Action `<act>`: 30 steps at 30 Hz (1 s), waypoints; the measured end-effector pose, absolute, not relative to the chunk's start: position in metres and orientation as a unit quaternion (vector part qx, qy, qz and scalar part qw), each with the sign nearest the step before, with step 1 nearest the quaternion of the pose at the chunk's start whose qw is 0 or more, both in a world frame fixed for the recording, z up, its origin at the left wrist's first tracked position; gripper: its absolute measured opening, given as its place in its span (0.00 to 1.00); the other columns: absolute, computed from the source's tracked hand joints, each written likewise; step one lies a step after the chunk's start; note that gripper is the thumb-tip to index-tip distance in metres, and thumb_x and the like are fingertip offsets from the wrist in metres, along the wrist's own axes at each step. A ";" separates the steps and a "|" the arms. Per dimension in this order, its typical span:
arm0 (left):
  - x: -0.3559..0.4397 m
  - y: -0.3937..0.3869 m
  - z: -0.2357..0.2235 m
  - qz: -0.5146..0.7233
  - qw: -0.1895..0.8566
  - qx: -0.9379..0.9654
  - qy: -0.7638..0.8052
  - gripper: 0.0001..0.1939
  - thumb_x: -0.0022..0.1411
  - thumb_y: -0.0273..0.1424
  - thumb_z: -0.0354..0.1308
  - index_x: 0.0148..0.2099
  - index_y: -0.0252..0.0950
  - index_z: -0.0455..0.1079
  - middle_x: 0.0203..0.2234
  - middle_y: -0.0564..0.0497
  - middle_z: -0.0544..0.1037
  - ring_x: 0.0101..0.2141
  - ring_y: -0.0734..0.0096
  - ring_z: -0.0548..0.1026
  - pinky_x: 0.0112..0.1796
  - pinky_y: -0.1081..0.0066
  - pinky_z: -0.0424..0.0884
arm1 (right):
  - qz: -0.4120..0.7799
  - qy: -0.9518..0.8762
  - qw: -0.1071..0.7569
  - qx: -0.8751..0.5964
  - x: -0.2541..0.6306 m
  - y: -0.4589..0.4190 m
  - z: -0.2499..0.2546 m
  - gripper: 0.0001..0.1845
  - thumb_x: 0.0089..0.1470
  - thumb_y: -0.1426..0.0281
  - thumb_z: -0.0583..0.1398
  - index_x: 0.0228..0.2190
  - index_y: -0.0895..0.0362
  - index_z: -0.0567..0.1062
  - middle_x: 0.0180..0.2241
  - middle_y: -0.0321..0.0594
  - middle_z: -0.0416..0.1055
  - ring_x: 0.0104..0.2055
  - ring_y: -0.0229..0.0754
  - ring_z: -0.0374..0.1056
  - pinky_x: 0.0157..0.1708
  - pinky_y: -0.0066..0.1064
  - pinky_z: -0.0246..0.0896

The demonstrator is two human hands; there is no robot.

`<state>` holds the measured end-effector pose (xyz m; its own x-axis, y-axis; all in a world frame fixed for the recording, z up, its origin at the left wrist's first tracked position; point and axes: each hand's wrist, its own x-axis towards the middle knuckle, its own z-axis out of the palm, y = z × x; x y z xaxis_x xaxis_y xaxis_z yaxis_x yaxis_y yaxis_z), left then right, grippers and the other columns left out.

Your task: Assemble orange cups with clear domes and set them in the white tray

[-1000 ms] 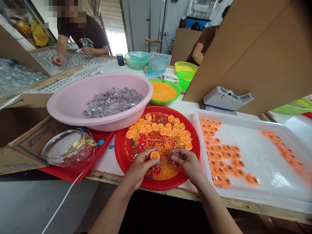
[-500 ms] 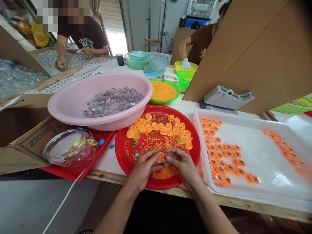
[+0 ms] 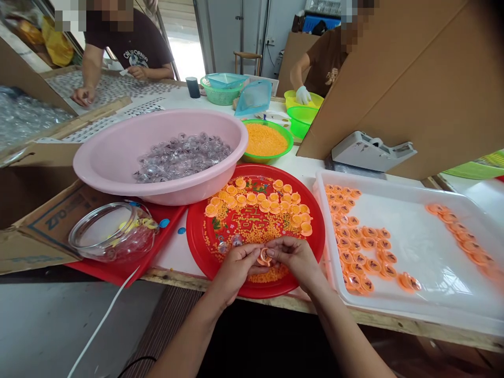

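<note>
My left hand and my right hand meet over the near part of a red round tray. Together their fingertips pinch one small orange cap. Loose yellow-orange beads lie on the tray beneath my hands. Several filled orange caps sit in rows at the tray's far side. Two small clear domes rest on the tray just left of my left hand.
A pink basin of clear domes stands at the left, a green bowl of yellow beads behind the tray. A white tray with several finished orange caps lies right. A glass bowl, cardboard panels, and two other people are around.
My hands came together from apart. The orange cap, first in my left fingers alone, is now pinched by both hands and turned.
</note>
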<state>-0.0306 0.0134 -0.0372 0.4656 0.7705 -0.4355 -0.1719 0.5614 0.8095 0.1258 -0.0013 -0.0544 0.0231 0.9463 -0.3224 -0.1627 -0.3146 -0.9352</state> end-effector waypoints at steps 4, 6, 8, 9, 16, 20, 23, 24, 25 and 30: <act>-0.024 0.009 -0.041 0.337 0.748 0.358 0.446 0.12 0.56 0.35 0.63 0.41 0.34 0.78 0.38 0.46 0.82 0.41 0.60 0.78 0.45 0.62 0.73 | 0.566 -0.374 0.450 -0.581 0.122 -0.001 -0.051 0.13 0.37 0.64 0.71 0.25 0.60 0.77 0.16 0.35 0.70 0.17 0.35 0.65 0.18 0.26 0.61; -0.021 0.007 -0.041 0.347 0.738 0.354 0.459 0.13 0.54 0.36 0.64 0.40 0.35 0.79 0.39 0.46 0.81 0.41 0.60 0.77 0.44 0.63 0.73 | 0.548 -0.379 0.445 -0.598 0.120 -0.001 -0.051 0.13 0.38 0.64 0.70 0.24 0.59 0.76 0.16 0.34 0.70 0.16 0.36 0.64 0.16 0.26 0.60; -0.018 0.006 -0.041 0.348 0.736 0.350 0.463 0.13 0.53 0.36 0.65 0.40 0.34 0.79 0.40 0.46 0.81 0.42 0.61 0.77 0.44 0.65 0.73 | 0.542 -0.380 0.443 -0.605 0.119 -0.001 -0.052 0.14 0.38 0.63 0.70 0.23 0.59 0.75 0.15 0.34 0.69 0.16 0.36 0.64 0.16 0.26 0.60; -0.018 0.006 -0.040 0.349 0.736 0.346 0.466 0.13 0.53 0.36 0.65 0.40 0.34 0.78 0.40 0.45 0.81 0.42 0.61 0.77 0.43 0.65 0.73 | 0.543 -0.380 0.443 -0.603 0.119 -0.002 -0.053 0.14 0.38 0.63 0.70 0.22 0.58 0.74 0.15 0.34 0.69 0.15 0.36 0.64 0.16 0.26 0.59; -0.023 0.008 -0.045 0.392 0.729 0.302 0.473 0.17 0.52 0.28 0.66 0.46 0.33 0.72 0.33 0.46 0.82 0.34 0.67 0.79 0.33 0.73 0.74 | 0.599 -0.332 0.483 -0.546 0.115 -0.006 -0.062 0.16 0.40 0.63 0.70 0.29 0.58 0.72 0.18 0.30 0.67 0.18 0.32 0.60 0.17 0.24 0.55; -0.026 0.013 -0.043 0.384 0.776 0.245 0.436 0.15 0.54 0.27 0.63 0.45 0.33 0.72 0.39 0.43 0.81 0.40 0.61 0.79 0.38 0.67 0.76 | 0.564 -0.392 0.480 -0.546 0.116 -0.009 -0.054 0.14 0.47 0.61 0.66 0.32 0.57 0.74 0.21 0.32 0.66 0.19 0.33 0.59 0.19 0.25 0.54; -0.028 0.016 -0.040 0.356 0.813 0.214 0.409 0.11 0.56 0.30 0.62 0.41 0.29 0.74 0.42 0.38 0.80 0.46 0.53 0.77 0.44 0.60 0.74 | 0.540 -0.436 0.474 -0.542 0.119 -0.012 -0.047 0.12 0.50 0.62 0.65 0.36 0.55 0.77 0.24 0.34 0.68 0.23 0.35 0.61 0.22 0.26 0.57; -0.028 0.016 -0.039 0.348 0.817 0.211 0.409 0.12 0.56 0.30 0.62 0.41 0.29 0.74 0.42 0.38 0.80 0.46 0.52 0.76 0.45 0.59 0.74 | 0.534 -0.451 0.468 -0.541 0.120 -0.013 -0.046 0.11 0.49 0.63 0.65 0.36 0.54 0.78 0.25 0.35 0.69 0.24 0.35 0.61 0.23 0.26 0.58; -0.029 0.016 -0.038 0.343 0.819 0.210 0.409 0.12 0.56 0.31 0.62 0.41 0.28 0.74 0.42 0.37 0.80 0.46 0.51 0.76 0.45 0.59 0.74 | 0.527 -0.462 0.463 -0.542 0.121 -0.013 -0.046 0.10 0.49 0.65 0.65 0.36 0.53 0.79 0.25 0.35 0.69 0.24 0.36 0.62 0.24 0.27 0.58; -0.028 0.014 -0.036 0.316 0.818 0.209 0.432 0.13 0.57 0.35 0.62 0.41 0.31 0.75 0.40 0.40 0.81 0.39 0.59 0.80 0.35 0.68 0.76 | 0.540 -0.437 0.471 -0.544 0.121 -0.015 -0.046 0.10 0.48 0.66 0.66 0.35 0.53 0.80 0.27 0.37 0.73 0.30 0.39 0.67 0.29 0.29 0.62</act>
